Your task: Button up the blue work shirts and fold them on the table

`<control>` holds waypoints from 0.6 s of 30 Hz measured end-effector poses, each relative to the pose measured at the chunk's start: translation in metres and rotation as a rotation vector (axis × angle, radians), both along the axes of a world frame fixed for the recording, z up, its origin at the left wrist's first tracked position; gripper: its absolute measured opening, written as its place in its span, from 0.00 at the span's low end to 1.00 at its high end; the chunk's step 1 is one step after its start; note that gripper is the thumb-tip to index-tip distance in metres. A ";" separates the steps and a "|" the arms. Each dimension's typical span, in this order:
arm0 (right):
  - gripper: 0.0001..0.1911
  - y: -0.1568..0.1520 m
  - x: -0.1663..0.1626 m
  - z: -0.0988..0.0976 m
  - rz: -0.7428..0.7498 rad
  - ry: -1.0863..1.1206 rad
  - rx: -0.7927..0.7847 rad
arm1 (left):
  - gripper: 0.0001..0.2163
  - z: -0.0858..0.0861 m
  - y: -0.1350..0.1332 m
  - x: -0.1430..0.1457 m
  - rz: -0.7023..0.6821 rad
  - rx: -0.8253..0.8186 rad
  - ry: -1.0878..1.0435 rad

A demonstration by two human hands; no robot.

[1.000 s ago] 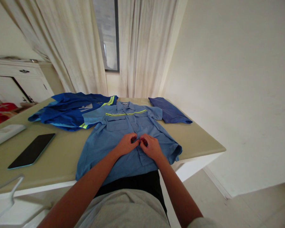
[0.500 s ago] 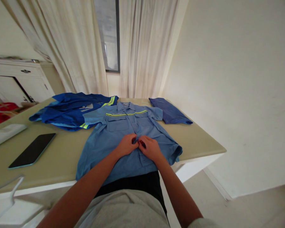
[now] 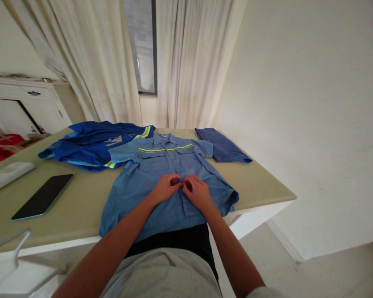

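Note:
A light blue short-sleeved work shirt [image 3: 136,186] with a yellow reflective chest stripe lies flat, front up, on a beige table [image 3: 261,182]. My left hand [image 3: 165,187] and my right hand [image 3: 198,191] meet at the shirt's front placket, about mid-height. Both hands have fingers curled in a pinch on the placket fabric, fingertips almost touching each other. What lies between the fingertips is too small to make out.
A pile of darker blue garments [image 3: 90,145] lies at the back left, and a folded dark blue piece [image 3: 222,145] at the back right. A black phone [image 3: 42,196] rests on the left. A white cabinet [image 3: 25,103] and curtains [image 3: 180,62] stand behind.
Both hands stay pinched on the placket with only tiny finger shifts. The shirt has not moved.

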State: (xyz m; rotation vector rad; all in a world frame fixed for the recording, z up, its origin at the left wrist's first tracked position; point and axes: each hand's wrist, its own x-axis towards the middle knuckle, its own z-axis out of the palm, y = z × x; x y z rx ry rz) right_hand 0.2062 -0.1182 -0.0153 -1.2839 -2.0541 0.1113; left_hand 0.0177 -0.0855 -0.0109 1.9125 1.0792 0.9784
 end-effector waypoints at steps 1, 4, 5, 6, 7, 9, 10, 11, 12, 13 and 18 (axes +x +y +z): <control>0.03 0.000 0.000 -0.001 -0.003 0.012 0.001 | 0.06 0.000 0.001 -0.001 -0.011 -0.011 0.000; 0.03 0.001 0.000 -0.002 -0.007 0.029 0.005 | 0.11 0.000 0.002 -0.002 -0.080 -0.038 -0.023; 0.03 0.001 0.000 -0.002 -0.003 0.023 0.003 | 0.11 0.000 0.003 -0.002 -0.087 -0.052 -0.045; 0.03 0.001 0.000 -0.002 0.002 0.014 -0.001 | 0.10 -0.001 0.003 -0.002 -0.079 -0.072 -0.073; 0.04 0.001 0.000 -0.002 0.009 0.003 -0.005 | 0.10 -0.002 0.003 -0.001 -0.061 -0.096 -0.096; 0.05 0.000 0.000 -0.001 0.022 -0.019 -0.011 | 0.09 -0.003 0.003 0.000 -0.020 -0.131 -0.102; 0.05 -0.001 0.001 0.000 0.027 -0.030 -0.012 | 0.09 -0.003 0.004 0.001 -0.004 -0.139 -0.089; 0.05 -0.002 0.001 0.001 0.032 -0.046 -0.011 | 0.09 -0.003 0.004 0.001 0.006 -0.143 -0.072; 0.05 -0.003 0.002 0.002 0.037 -0.068 -0.006 | 0.09 -0.002 0.004 0.002 0.010 -0.147 -0.055; 0.04 -0.004 0.002 0.004 0.044 -0.095 0.003 | 0.10 -0.001 0.004 0.002 0.013 -0.157 -0.044; 0.08 -0.007 0.003 0.014 0.075 -0.232 0.087 | 0.11 0.005 0.005 0.004 0.074 -0.418 -0.127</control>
